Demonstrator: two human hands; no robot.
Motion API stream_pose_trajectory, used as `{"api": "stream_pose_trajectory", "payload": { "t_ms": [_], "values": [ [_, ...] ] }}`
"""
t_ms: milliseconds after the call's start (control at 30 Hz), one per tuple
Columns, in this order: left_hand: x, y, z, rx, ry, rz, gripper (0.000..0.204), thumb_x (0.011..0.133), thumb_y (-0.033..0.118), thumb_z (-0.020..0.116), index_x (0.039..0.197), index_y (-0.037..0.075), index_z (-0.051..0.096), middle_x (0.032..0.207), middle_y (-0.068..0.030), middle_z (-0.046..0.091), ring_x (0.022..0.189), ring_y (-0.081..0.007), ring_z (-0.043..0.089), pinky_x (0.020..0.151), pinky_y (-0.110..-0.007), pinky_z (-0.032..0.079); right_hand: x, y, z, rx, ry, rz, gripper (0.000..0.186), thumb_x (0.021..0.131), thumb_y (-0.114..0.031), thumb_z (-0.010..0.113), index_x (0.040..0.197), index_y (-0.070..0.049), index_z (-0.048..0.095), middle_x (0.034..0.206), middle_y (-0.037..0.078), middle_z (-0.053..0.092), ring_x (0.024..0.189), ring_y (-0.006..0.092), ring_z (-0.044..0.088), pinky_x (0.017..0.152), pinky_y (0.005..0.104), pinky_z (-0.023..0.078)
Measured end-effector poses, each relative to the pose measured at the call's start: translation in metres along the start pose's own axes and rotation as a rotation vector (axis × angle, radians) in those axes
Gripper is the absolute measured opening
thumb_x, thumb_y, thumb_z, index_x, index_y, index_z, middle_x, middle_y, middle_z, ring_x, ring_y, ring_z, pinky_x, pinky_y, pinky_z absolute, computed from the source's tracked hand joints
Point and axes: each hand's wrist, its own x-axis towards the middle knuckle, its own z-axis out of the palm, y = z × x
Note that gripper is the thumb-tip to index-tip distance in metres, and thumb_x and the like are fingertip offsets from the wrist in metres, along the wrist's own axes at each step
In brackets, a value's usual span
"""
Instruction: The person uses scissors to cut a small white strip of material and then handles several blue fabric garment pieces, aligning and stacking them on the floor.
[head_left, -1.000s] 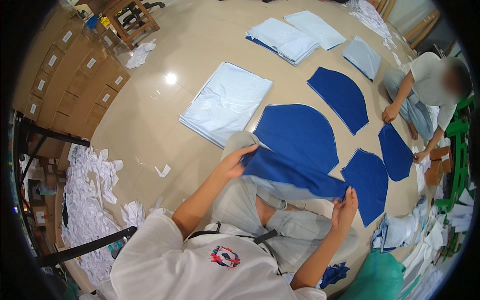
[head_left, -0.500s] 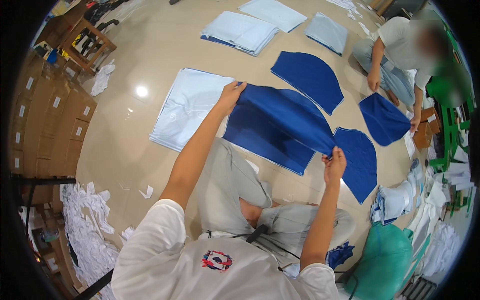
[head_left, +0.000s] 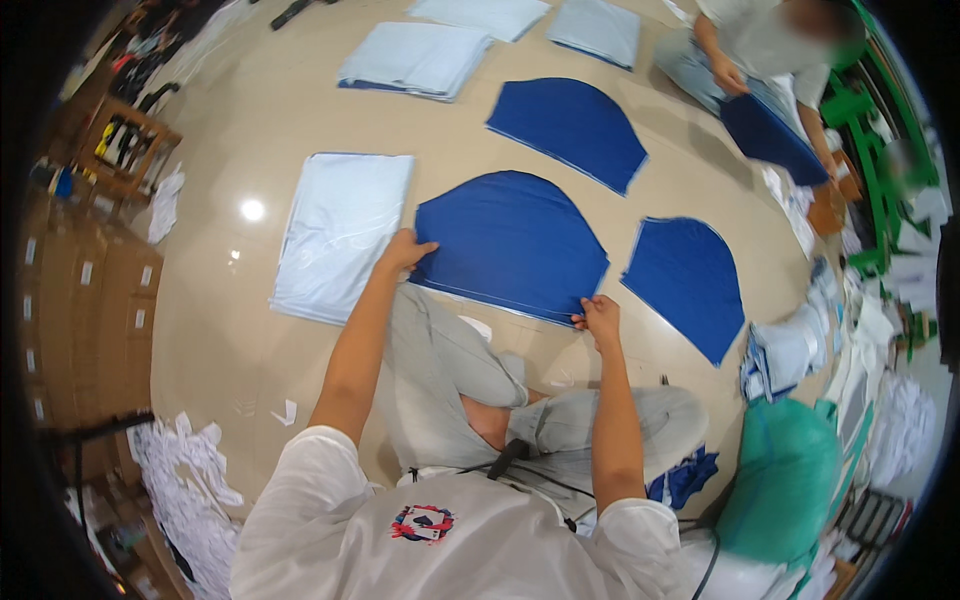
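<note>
In front of my crossed legs a dark blue fabric panel [head_left: 510, 235] with a curved far edge lies spread flat on the floor, its straight edge toward me. My left hand [head_left: 403, 252] is closed on its left edge, thumb lying on the cloth. At the near right corner, my right hand [head_left: 600, 320] pinches the edge between thumb and fingers. Left of the panel, next to my left hand, is a folded pale blue fabric stack [head_left: 343, 235]. A second blue panel [head_left: 570, 130] lies beyond, and a third blue panel [head_left: 690, 280] to the right.
Pale fabric stacks [head_left: 415, 60] lie farther off. At the upper right a seated person holds another blue panel [head_left: 770, 135]. Cardboard boxes [head_left: 95, 290] and white scraps [head_left: 185, 480] line the left. A green sack [head_left: 780, 480] stands at the right, near rolled fabric [head_left: 785, 345].
The panel was raised and folding between my hands; now it lies flat. Both hands have come lower and nearer to me. The other person's panel has tilted and moved up.
</note>
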Motion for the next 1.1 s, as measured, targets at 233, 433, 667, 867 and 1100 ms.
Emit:
{"api": "stream_pose_trajectory", "payload": {
  "t_ms": [233, 433, 667, 867, 1100],
  "values": [
    [-0.004, -0.030, -0.012, 0.103, -0.071, -0.204, 0.059, 0.083, 0.015, 0.084, 0.129, -0.001, 0.050, 0.114, -0.0196, 0.064, 0.092, -0.0285, 0.068, 0.059, -0.040, 0.058, -0.017, -0.007, 0.011, -0.184, 0.017, 0.016, 0.012, 0.097, -0.005, 0.065, 0.095, 0.006, 0.059, 0.073, 0.011, 0.064, 0.055, 0.0192, 0.069, 0.042, 0.0310, 0.054],
    [0.019, -0.013, 0.015, 0.245, -0.042, 0.085, 0.037, 0.079, 0.023, 0.086, 0.075, -0.005, 0.063, 0.066, -0.0138, 0.066, 0.053, -0.0236, 0.062, 0.048, -0.041, 0.050, -0.010, 0.013, -0.043, -0.507, 0.136, -0.173, 0.021, 0.091, -0.015, 0.072, 0.087, 0.005, 0.065, 0.076, 0.021, 0.070, 0.060, 0.0302, 0.072, 0.052, 0.0435, 0.055],
    [0.015, -0.055, -0.008, 0.560, 0.159, 0.099, 0.051, 0.076, 0.035, 0.080, 0.092, -0.012, 0.069, 0.093, -0.0347, 0.071, 0.093, -0.0449, 0.072, 0.081, -0.049, 0.057, -0.129, -0.112, -0.153, -0.231, 0.499, -0.655, 0.020, 0.092, -0.016, 0.069, 0.090, 0.004, 0.068, 0.081, 0.021, 0.070, 0.072, 0.0368, 0.069, 0.069, 0.0450, 0.054],
    [-0.010, 0.001, 0.022, 0.451, 0.137, 0.101, 0.035, 0.084, 0.026, 0.074, 0.089, -0.008, 0.066, 0.079, -0.0247, 0.072, 0.062, -0.0317, 0.072, 0.060, -0.041, 0.057, -0.220, 0.099, -0.382, -0.508, 1.019, -0.267, 0.026, 0.092, -0.024, 0.068, 0.094, 0.001, 0.070, 0.082, 0.016, 0.073, 0.075, 0.0254, 0.071, 0.065, 0.0397, 0.054],
    [-0.030, 0.003, -0.019, 0.520, 0.328, 0.182, 0.026, 0.088, 0.021, 0.069, 0.091, -0.004, 0.065, 0.072, -0.0195, 0.071, 0.054, -0.0286, 0.070, 0.052, -0.038, 0.054, -0.286, 0.216, -0.322, -0.601, 1.085, 0.422, 0.051, 0.087, -0.039, 0.074, 0.120, -0.003, 0.059, 0.125, 0.027, 0.063, 0.111, 0.0441, 0.063, 0.089, 0.0533, 0.051]
  ]
}}
